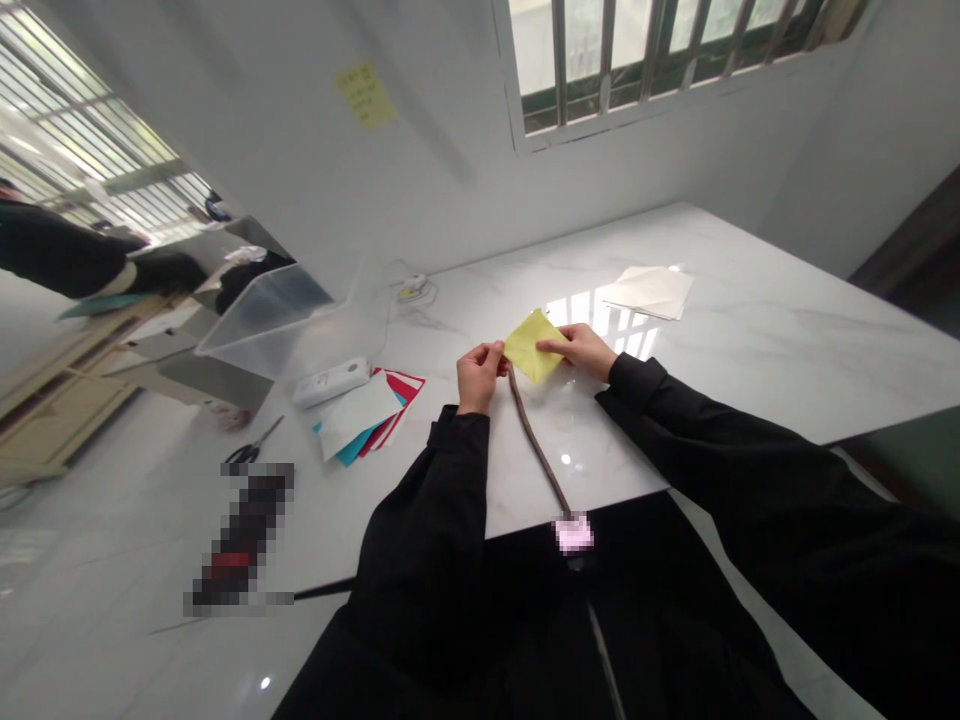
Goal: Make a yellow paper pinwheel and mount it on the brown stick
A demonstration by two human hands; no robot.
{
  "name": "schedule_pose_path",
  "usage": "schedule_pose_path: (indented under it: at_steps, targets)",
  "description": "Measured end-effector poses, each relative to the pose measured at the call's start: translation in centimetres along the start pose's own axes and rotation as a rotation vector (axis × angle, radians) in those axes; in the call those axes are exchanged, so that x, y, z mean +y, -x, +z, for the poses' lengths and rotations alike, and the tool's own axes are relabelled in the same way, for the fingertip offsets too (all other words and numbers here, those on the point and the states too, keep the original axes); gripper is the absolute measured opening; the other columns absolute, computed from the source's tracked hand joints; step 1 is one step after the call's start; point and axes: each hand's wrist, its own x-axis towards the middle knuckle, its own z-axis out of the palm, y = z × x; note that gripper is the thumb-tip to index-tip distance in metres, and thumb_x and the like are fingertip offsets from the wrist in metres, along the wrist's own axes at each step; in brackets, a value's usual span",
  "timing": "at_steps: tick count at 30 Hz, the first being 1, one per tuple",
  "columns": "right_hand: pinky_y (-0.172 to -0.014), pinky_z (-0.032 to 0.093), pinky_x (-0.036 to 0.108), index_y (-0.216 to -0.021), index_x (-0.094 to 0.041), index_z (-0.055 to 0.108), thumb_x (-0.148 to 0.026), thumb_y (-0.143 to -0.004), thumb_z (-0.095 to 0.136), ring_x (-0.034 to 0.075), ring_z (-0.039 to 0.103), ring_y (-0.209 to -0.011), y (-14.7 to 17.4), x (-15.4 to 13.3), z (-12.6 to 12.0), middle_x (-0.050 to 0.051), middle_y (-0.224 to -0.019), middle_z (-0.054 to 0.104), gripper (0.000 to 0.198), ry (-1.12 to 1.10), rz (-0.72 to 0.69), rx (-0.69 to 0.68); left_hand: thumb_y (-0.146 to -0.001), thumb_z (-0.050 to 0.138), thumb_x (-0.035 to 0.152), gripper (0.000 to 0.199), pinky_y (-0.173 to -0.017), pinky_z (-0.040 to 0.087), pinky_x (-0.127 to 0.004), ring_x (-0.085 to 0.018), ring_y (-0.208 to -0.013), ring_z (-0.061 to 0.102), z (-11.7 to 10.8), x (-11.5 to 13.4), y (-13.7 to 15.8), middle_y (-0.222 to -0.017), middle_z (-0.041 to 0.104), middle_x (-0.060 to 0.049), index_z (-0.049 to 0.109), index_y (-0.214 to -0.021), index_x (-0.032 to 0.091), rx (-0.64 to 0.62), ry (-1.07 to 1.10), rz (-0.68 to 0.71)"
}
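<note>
Left hand: pinched shut on yellow paper's left corner.
Right hand: fingers closed on its right edge.
Yellow paper: held between both hands, just above white table.
Nearby: coloured sheets, scissors.

We are making out faint writing on the yellow sticky note on the wall at eleven o'clock, but it is too blurred to read. We are finding no other legible text.
</note>
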Motion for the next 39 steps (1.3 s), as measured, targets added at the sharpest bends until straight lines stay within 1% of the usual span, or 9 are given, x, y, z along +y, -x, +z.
schedule_pose_path:
  at_steps: [5,11,17,20,23,26,30,36,39]
  targets:
    - [-0.051,0.036,0.022,-0.097,-0.012,0.078,-0.043,-0.072,0.083,0.011,0.053,-0.062,-0.3,0.4,-0.2,0.002,-0.074,0.067,0.04,-0.134,0.042,0.07,-0.071,0.083,0.051,0.038,-0.054,0.048,-0.022,-0.009,-0.053,0.056,0.1,0.3,0.2,-0.062,0.064,0.0,0.067,-0.069,0.016,-0.057,0.003,-0.03]
    - [-0.065,0.053,0.025,-0.095,-0.015,0.077,-0.036,-0.073,0.085,0.019,0.069,-0.081,-0.2,0.3,-0.2,0.007,-0.089,0.076,0.032,-0.253,0.081,0.077,-0.072,0.081,0.049,0.036,-0.056,0.048,-0.022,-0.009,-0.054,0.055,0.0,0.6,0.4,-0.062,0.064,0.0,0.066,-0.067,0.016,-0.088,-0.008,-0.002]
    - [-0.079,0.06,0.03,-0.098,-0.014,0.074,-0.025,-0.071,0.085,0.022,0.073,-0.092,-0.1,-0.2,-0.2,0.01,-0.103,0.078,0.031,-0.455,0.116,0.087,-0.07,0.083,0.048,0.036,-0.056,0.047,-0.023,-0.01,-0.055,0.057,0.2,0.8,0.8,-0.061,0.064,-0.001,0.068,-0.07,0.015,-0.203,-0.068,-0.038]
    - [-0.082,0.062,0.034,-0.097,-0.013,0.073,-0.022,-0.07,0.086,0.023,0.074,-0.089,-0.2,-0.2,-0.2,0.011,-0.102,0.078,0.031,-0.527,0.108,0.064,-0.068,0.086,0.048,0.037,-0.056,0.047,-0.023,-0.011,-0.056,0.059,0.5,0.8,1.1,-0.061,0.065,-0.001,0.068,-0.073,0.015,-0.283,-0.1,-0.05]
    - [-0.085,0.062,0.037,-0.097,-0.014,0.073,-0.023,-0.069,0.088,0.024,0.075,-0.084,-0.3,0.0,-0.2,0.01,-0.098,0.079,0.032,-0.533,0.089,0.051,-0.067,0.086,0.049,0.04,-0.056,0.048,-0.024,-0.012,-0.056,0.06,0.7,0.9,1.3,-0.065,0.068,-0.003,0.069,-0.077,0.015,-0.316,-0.109,-0.061]
    - [-0.084,0.063,0.038,-0.096,-0.014,0.074,-0.024,-0.067,0.09,0.024,0.075,-0.083,-0.4,0.3,-0.2,0.009,-0.097,0.079,0.035,-0.513,0.077,0.041,-0.069,0.084,0.053,0.042,-0.057,0.05,-0.025,-0.012,-0.056,0.06,0.7,0.9,1.2,-0.063,0.068,-0.002,0.071,-0.079,0.015,-0.304,-0.128,-0.041]
    - [-0.08,0.063,0.036,-0.097,-0.014,0.075,-0.028,-0.064,0.092,0.024,0.075,-0.084,-0.3,0.5,-0.1,0.01,-0.098,0.079,0.04,-0.47,0.047,-0.017,-0.073,0.081,0.055,0.041,-0.055,0.049,-0.025,-0.012,-0.053,0.057,0.6,0.7,0.9,-0.058,0.064,-0.001,0.071,-0.073,0.015,-0.275,-0.134,-0.013]
    - [-0.082,0.062,0.033,-0.101,-0.015,0.076,-0.033,-0.066,0.092,0.021,0.074,-0.085,0.0,0.7,0.1,0.008,-0.102,0.079,0.042,-0.379,-0.021,-0.1,-0.072,0.082,0.056,0.041,-0.053,0.05,-0.025,-0.012,-0.053,0.057,0.5,0.3,0.5,-0.058,0.064,0.0,0.072,-0.074,0.015,-0.188,-0.112,0.018]
    - [-0.082,0.062,0.033,-0.101,-0.015,0.075,-0.033,-0.066,0.092,0.021,0.074,-0.085,0.1,0.6,0.2,0.008,-0.102,0.08,0.042,-0.35,-0.021,-0.152,-0.073,0.082,0.055,0.04,-0.052,0.049,-0.024,-0.011,-0.052,0.056,0.4,0.3,0.4,-0.058,0.063,0.0,0.071,-0.074,0.016,-0.133,-0.078,0.057]
